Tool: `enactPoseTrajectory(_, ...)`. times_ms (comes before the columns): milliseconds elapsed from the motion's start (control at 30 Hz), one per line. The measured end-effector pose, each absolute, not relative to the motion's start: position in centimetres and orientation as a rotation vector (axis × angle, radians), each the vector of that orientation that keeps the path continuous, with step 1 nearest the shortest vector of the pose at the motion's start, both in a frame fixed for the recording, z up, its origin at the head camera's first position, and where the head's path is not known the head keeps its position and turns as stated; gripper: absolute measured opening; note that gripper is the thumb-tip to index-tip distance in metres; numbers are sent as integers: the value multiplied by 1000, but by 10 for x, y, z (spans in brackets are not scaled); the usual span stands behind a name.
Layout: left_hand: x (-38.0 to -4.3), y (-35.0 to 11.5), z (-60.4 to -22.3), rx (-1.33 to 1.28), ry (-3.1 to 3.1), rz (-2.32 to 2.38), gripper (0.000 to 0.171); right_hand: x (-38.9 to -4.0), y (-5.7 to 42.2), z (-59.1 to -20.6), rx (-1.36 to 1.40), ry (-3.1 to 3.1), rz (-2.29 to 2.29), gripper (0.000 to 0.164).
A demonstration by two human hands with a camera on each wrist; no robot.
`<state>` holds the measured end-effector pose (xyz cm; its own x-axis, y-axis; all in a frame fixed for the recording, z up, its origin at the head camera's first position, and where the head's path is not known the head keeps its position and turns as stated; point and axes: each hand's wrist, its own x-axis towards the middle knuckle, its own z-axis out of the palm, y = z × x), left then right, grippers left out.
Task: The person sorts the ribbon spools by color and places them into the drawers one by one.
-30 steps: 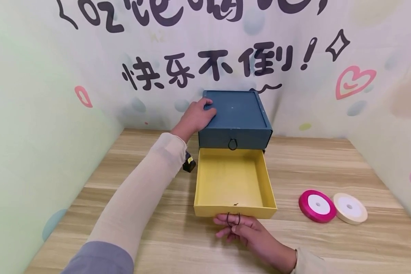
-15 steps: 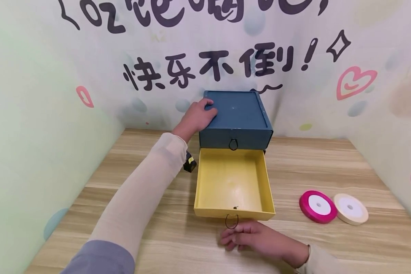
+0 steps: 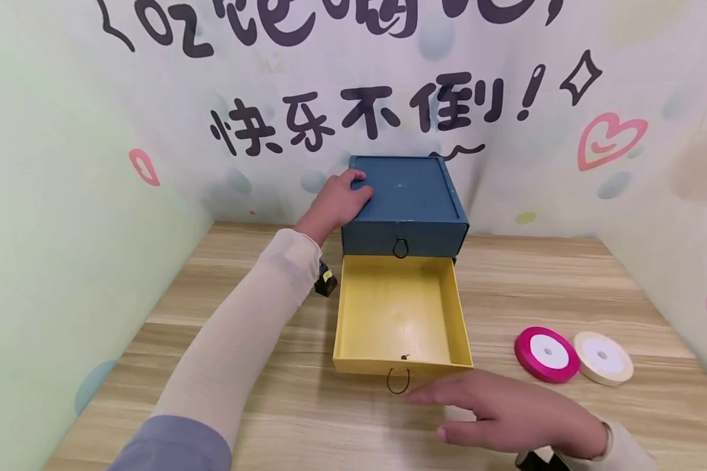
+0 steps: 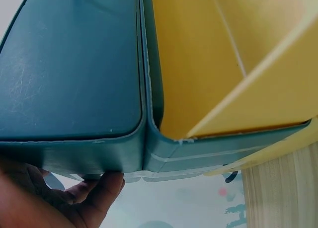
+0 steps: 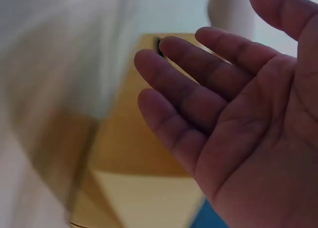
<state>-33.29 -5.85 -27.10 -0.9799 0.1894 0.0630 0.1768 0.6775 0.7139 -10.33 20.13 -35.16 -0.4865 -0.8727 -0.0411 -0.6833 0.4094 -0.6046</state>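
Observation:
A blue box [image 3: 406, 190] with a black loop on its front stands against the back wall. My left hand [image 3: 338, 199] rests on the left edge of its top; the left wrist view shows the fingers [image 4: 102, 198] against the blue surface. Below, a yellow drawer [image 3: 397, 307] is pulled far out, with no contents visible apart from a small dark knot by its front wall. From that front hangs a thin black loop [image 3: 398, 381]. My right hand [image 3: 501, 411] hovers just right of the loop, holding nothing, its fingers extended and palm bare in the right wrist view.
Two ribbon spools lie flat at the right of the table [image 3: 212, 314], a magenta one [image 3: 530, 353] and a cream one [image 3: 621, 366]. A small black object [image 3: 326, 282] with a yellow mark sits left of the drawer. Printed cloth walls [image 3: 524, 183] enclose the table.
My right hand has let go of the drawer's black loop and moved away to the right, its fingers straightening. The loop now hangs free. The left hand has stayed on the blue box.

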Motion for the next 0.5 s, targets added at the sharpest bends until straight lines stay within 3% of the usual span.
enactPoseTrajectory(200,-333,-58,-272,308,2867,1210,50,-90,205,-328,-1465,2529,-615,45)
enactPoseTrajectory(500,-331,-59,-271,315,2878,1222,49,-91,198,-324,-2078,2941,-269,53)
